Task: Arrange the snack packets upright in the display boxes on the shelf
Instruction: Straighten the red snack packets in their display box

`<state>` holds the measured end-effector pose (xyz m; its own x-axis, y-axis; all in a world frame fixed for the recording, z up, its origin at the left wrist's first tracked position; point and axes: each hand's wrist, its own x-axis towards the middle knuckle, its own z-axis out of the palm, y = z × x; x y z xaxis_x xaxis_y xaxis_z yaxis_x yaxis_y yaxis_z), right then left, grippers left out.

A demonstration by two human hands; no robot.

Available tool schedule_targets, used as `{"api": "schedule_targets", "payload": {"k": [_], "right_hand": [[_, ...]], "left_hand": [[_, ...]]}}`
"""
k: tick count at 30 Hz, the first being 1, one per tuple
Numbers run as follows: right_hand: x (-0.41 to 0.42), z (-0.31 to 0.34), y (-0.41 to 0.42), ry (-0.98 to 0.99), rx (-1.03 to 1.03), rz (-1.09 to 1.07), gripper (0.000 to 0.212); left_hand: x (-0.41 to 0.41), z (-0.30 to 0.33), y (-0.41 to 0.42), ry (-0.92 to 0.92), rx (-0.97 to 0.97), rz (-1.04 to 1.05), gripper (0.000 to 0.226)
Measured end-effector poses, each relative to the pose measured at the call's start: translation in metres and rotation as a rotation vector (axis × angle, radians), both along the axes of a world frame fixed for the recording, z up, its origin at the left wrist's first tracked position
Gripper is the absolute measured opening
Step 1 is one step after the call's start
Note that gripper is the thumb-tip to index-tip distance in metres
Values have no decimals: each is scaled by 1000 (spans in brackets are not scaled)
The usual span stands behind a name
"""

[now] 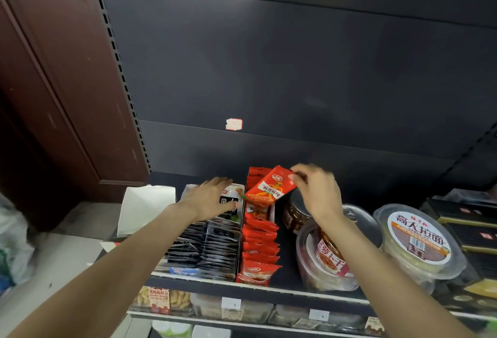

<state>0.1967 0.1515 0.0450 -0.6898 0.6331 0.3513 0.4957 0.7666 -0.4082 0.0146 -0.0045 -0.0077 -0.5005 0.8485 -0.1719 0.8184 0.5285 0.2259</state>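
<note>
White card or paper [146,207] stands at the far left of the shelf [258,288], just beside a display box [212,243] packed with black snack packets [215,249] standing upright in rows. The left hand [208,195] lies over the back of that box with fingers straight and spread, touching the rearmost black packet. Right of it, a narrower box holds a row of red snack packets [259,243], upright and overlapping. Above the back of that row, the right hand [317,192] pinches a single red packet [269,187] by its top corner between thumb and fingers; the packet hangs tilted, its lower end near the row. Further right a dark jar [294,212] stands behind two clear lidded tubs [414,241], one lying partly under the right forearm
</note>
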Motion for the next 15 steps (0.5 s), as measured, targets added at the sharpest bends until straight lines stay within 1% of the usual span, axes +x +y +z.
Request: {"api": "schedule_targets", "payload": {"k": [4, 8, 12, 15], "right_hand": [[-9, 5, 3, -27, 14, 13, 22], [-13, 19, 14, -11, -68, 15, 22], [-20, 12, 10, -156, -142, 84, 21], [-30, 1, -2, -252, -87, 128, 26]], "left_hand": [[-3, 0, -4, -25, 4, -33, 81], [-6, -2, -8, -126, 56, -47, 78], [-6, -2, -9, -137, 55, -43, 74], [-8, -2, -9, -143, 34, -43, 74]]}}
